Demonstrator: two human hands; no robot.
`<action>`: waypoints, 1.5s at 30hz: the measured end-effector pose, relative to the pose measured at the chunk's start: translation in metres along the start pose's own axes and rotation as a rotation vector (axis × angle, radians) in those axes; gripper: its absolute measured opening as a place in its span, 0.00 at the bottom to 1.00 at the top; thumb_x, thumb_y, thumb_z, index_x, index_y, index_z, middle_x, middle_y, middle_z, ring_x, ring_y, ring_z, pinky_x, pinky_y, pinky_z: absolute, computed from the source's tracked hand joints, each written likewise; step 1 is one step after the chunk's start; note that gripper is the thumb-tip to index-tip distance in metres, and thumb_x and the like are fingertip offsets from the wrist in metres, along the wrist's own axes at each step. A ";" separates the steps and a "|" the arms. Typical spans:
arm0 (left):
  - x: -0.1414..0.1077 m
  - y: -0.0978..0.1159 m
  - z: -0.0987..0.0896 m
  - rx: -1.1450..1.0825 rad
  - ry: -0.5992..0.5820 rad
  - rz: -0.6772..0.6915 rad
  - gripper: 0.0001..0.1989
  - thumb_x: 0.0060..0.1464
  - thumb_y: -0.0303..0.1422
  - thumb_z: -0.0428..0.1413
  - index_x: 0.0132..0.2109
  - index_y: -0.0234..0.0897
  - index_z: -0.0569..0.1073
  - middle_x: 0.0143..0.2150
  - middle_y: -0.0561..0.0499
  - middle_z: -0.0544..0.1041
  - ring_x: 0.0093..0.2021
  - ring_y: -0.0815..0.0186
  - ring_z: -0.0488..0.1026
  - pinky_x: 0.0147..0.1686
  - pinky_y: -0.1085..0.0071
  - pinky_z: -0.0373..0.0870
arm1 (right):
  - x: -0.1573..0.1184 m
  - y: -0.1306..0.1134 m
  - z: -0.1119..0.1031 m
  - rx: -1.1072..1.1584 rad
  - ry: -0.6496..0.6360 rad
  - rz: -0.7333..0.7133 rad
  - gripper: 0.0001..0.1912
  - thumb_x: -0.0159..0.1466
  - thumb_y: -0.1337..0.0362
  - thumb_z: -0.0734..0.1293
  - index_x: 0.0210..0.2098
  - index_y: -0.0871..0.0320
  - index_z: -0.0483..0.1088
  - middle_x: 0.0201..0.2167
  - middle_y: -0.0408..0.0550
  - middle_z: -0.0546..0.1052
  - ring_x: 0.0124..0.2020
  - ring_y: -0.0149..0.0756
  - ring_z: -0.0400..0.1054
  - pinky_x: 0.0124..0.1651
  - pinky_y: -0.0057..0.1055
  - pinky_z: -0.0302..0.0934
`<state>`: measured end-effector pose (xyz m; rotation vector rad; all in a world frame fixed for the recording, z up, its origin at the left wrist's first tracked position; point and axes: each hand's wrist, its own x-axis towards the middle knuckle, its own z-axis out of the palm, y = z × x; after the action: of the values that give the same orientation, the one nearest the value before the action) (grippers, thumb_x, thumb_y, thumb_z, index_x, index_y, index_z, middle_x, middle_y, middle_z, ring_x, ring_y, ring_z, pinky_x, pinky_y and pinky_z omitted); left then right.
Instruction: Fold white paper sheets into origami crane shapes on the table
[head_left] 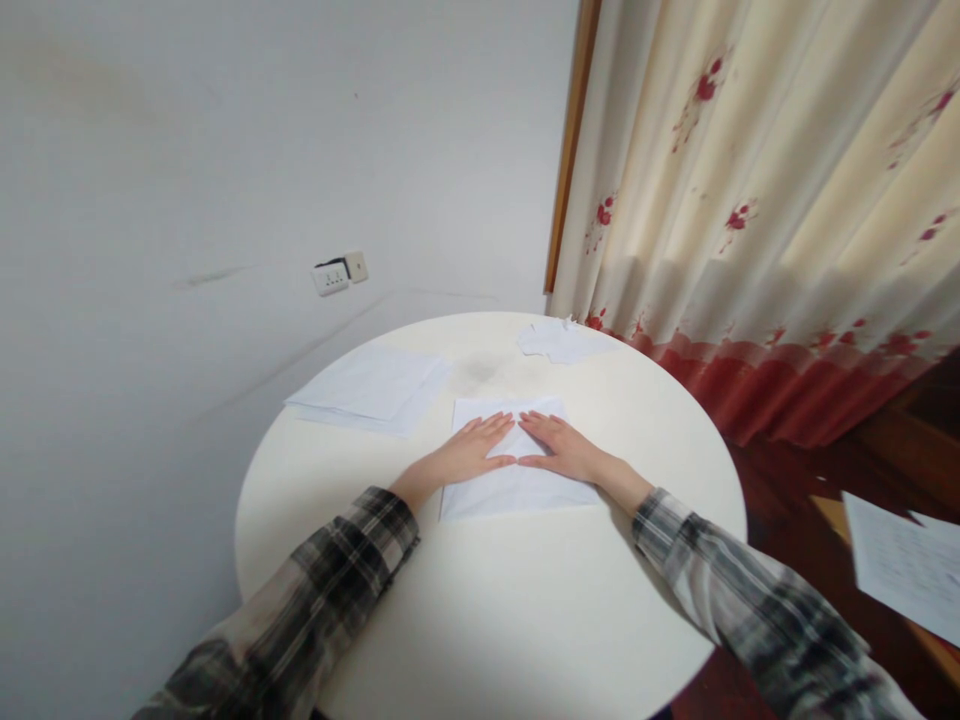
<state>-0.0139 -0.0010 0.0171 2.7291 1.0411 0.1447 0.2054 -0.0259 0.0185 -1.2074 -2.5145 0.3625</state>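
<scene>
A white sheet of paper point(517, 495) lies flat in the middle of the round white table. Both hands rest on it, palms down. On its left half, my left hand point(474, 448) is spread, fingers stretched out. My right hand point(564, 447) lies spread on the right half. The thumb tips and fingertips of the two hands nearly meet over the paper's centre. Neither hand grips anything. The hands cover part of the sheet, so I cannot tell whether it is one layer or several.
A stack of white paper point(367, 385) lies at the table's point(480, 620) back left. Torn paper point(566, 342) sits near the far edge. A wall with a socket point(331, 278) stands behind; a curtain point(720, 250) hangs right. Printed sheets point(904, 560) lie lower right, beyond the table.
</scene>
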 end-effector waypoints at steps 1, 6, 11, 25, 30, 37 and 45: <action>0.000 0.000 0.000 -0.002 0.003 0.002 0.36 0.55 0.53 0.37 0.64 0.38 0.44 0.66 0.45 0.44 0.65 0.62 0.40 0.60 0.62 0.36 | 0.000 0.000 0.000 -0.001 0.004 -0.002 0.37 0.58 0.43 0.57 0.60 0.57 0.52 0.61 0.54 0.54 0.63 0.43 0.45 0.62 0.46 0.40; 0.002 -0.003 0.003 -0.001 0.014 0.012 0.35 0.55 0.53 0.38 0.64 0.39 0.45 0.66 0.46 0.45 0.65 0.63 0.41 0.61 0.63 0.36 | 0.000 0.001 0.001 -0.011 0.002 -0.009 0.37 0.58 0.42 0.56 0.60 0.58 0.52 0.61 0.55 0.54 0.63 0.43 0.45 0.62 0.45 0.40; 0.004 -0.006 0.004 -0.012 0.049 0.022 0.34 0.54 0.53 0.40 0.63 0.41 0.47 0.65 0.48 0.48 0.65 0.64 0.43 0.60 0.65 0.38 | 0.001 0.002 0.001 -0.003 0.018 -0.013 0.37 0.58 0.43 0.57 0.59 0.57 0.54 0.61 0.54 0.55 0.62 0.43 0.46 0.62 0.45 0.41; 0.006 -0.011 0.008 -0.045 0.149 0.027 0.28 0.54 0.50 0.45 0.59 0.45 0.58 0.62 0.52 0.58 0.62 0.66 0.52 0.59 0.66 0.46 | 0.001 -0.003 -0.004 0.005 0.098 -0.072 0.33 0.57 0.48 0.62 0.55 0.63 0.61 0.56 0.57 0.63 0.59 0.43 0.54 0.60 0.40 0.50; 0.008 -0.015 0.008 -0.079 0.142 0.053 0.27 0.53 0.49 0.47 0.58 0.45 0.61 0.60 0.53 0.60 0.62 0.66 0.52 0.59 0.66 0.48 | 0.000 0.003 -0.004 0.036 0.083 -0.067 0.34 0.56 0.47 0.63 0.56 0.61 0.60 0.56 0.55 0.63 0.59 0.43 0.54 0.60 0.41 0.49; 0.008 -0.013 0.003 -0.122 0.136 0.079 0.25 0.54 0.47 0.48 0.56 0.45 0.64 0.59 0.53 0.62 0.62 0.66 0.53 0.59 0.66 0.49 | 0.004 0.019 0.001 0.088 0.089 -0.118 0.36 0.53 0.45 0.64 0.56 0.58 0.60 0.56 0.54 0.64 0.59 0.43 0.54 0.60 0.42 0.49; 0.006 -0.010 0.000 -0.157 0.166 0.090 0.22 0.54 0.46 0.49 0.54 0.44 0.67 0.57 0.53 0.65 0.60 0.66 0.56 0.58 0.67 0.51 | 0.004 0.017 -0.001 0.094 0.108 -0.129 0.34 0.54 0.46 0.64 0.54 0.60 0.63 0.55 0.55 0.65 0.58 0.42 0.56 0.60 0.39 0.51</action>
<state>-0.0153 0.0104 0.0150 2.6569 0.9045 0.4548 0.2153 -0.0123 0.0136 -0.9968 -2.4384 0.3693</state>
